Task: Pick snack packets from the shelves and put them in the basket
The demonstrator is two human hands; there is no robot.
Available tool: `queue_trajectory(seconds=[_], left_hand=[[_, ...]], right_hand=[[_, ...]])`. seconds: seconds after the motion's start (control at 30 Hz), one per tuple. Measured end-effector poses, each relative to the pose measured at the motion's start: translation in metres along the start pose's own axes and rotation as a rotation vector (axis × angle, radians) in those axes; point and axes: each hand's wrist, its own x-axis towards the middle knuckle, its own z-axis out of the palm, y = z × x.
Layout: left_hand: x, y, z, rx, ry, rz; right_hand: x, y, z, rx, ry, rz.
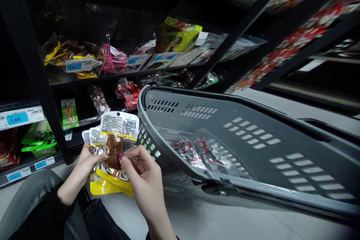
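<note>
Several clear snack packets (pixel 114 150) with white printed tops and yellow bottom edges are fanned together in front of me, brown food showing through the plastic. My left hand (pixel 89 161) grips them at their left side, its fingers partly hidden behind the packets. From the right, my right hand (pixel 144 172) pinches the front packet between thumb and fingers. Just right of my hands stands a grey shopping basket (pixel 239 120), tilted in view. Inside it lie several clear packets with red and dark print (pixel 199 153).
Black shelves ahead hold bagged snacks (pixel 75 54), pink packets (pixel 114 56) and yellow-green bags (pixel 177 39), with price tags (pixel 79 65) along the edge. Red packets (pixel 128 92) lie one level lower. A black shelf post (pixel 36 63) rises at left. Pale floor (pixel 197 221) shows below the basket.
</note>
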Motion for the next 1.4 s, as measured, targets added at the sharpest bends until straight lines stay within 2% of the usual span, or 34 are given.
queue_trajectory(seconds=[0.8, 0.93, 1.07, 1.23, 1.4], left_hand=[[-0.002, 0.002, 0.002, 0.03, -0.046, 0.038], [-0.003, 0.001, 0.001, 0.042, -0.06, 0.061], [0.002, -0.005, -0.002, -0.017, -0.026, -0.004], [0.007, -0.009, -0.001, -0.143, 0.027, -0.097], [-0.002, -0.001, 0.002, -0.235, -0.053, -0.142]], right_hand=[[-0.001, -0.002, 0.001, -0.009, -0.008, 0.033], [0.002, 0.004, 0.002, -0.127, -0.037, 0.005], [0.008, 0.019, 0.005, -0.291, -0.037, -0.028], [0.013, 0.033, 0.01, -0.267, -0.087, -0.017], [0.016, 0.037, 0.006, -0.29, -0.077, -0.03]])
